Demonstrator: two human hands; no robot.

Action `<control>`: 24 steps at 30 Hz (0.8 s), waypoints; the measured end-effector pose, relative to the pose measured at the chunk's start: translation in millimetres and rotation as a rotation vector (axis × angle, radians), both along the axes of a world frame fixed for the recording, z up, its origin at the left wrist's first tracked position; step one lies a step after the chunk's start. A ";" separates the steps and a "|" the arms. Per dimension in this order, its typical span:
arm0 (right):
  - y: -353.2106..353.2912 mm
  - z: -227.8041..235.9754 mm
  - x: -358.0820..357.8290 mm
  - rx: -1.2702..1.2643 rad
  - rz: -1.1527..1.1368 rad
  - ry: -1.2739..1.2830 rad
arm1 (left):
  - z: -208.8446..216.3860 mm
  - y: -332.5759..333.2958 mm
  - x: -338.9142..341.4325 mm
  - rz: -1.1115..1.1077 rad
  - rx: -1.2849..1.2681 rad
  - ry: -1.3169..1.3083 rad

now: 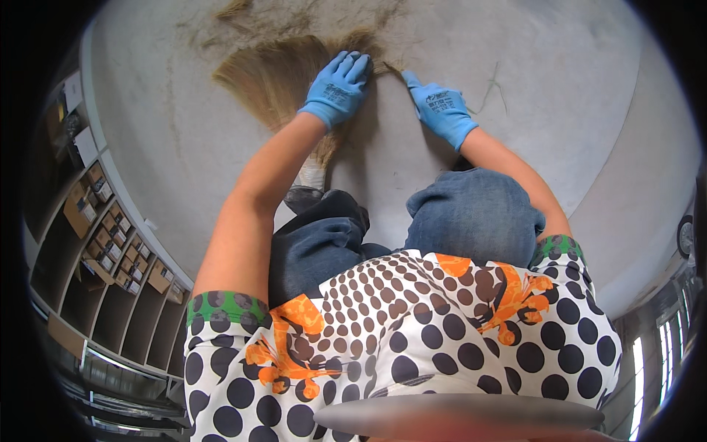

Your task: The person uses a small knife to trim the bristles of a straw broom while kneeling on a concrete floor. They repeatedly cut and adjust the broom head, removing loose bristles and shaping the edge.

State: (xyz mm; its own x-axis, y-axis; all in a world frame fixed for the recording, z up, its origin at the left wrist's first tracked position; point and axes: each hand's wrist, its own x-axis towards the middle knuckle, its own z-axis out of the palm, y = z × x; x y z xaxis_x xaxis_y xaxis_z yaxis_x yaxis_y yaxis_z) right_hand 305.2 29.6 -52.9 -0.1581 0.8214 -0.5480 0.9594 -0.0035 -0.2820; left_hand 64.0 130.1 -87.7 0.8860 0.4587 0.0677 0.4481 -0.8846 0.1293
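Observation:
A straw broom head lies fanned out on the floor, its tan bristles spreading to the left. My left hand, in a blue glove, presses down on the bristles with its fingers curled over them at their right side. To the right, my right hand, in a matching glove, is closed around a knife. Only its thin dark blade shows, pointing up and left toward the straw tips; its handle is hidden in the glove. The narrow end of the broom runs down toward my left foot.
Loose straw clippings are scattered on the grey floor beyond the broom. A few thin stalks lie right of my right hand. Shelving with cardboard boxes stands along the left. My bent knees are close below the hands.

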 end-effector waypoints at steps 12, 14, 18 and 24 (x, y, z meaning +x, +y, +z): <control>42.8 -16.8 -31.1 0.185 0.004 0.076 | -2.8 4.4 1.0 0.005 0.011 -0.030; 41.2 -17.7 -30.5 0.162 -0.001 0.077 | -0.9 4.1 0.3 0.010 0.010 -0.019; 21.4 -2.8 -29.2 0.082 0.030 0.003 | -4.2 1.9 -3.9 0.001 -0.007 0.018; 17.0 5.3 -15.2 0.055 -0.054 0.077 | 3.4 -0.4 1.0 0.011 -0.013 0.047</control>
State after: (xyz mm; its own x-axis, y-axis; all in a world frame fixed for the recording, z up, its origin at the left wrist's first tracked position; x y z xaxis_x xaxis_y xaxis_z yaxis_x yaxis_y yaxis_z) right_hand 290.0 46.7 -47.6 -0.1527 0.8585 -0.4895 0.9335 -0.0372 -0.3565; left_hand 64.9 129.8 -84.3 0.8829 0.4692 0.0197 0.4639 -0.8778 0.1195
